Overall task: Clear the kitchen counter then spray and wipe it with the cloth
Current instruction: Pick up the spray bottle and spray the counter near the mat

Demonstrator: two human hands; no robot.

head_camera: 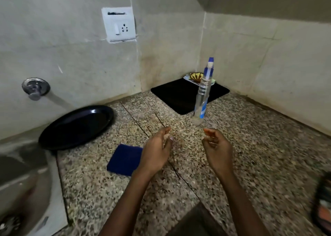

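My left hand (157, 151) and right hand (215, 146) over the worktop (250, 146), fingers loosely curled, holding nothing, spray bottle (202, 99) just beyond them, cloth (123, 159) beside my left.

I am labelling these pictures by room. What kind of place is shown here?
Most likely a home kitchen corner. A speckled stone counter meets tiled walls, a steel sink sits at its left end under a wall tap, and a black plate and a spray bottle stand on it.

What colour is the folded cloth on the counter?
Dark blue; the cloth shows in the head view.
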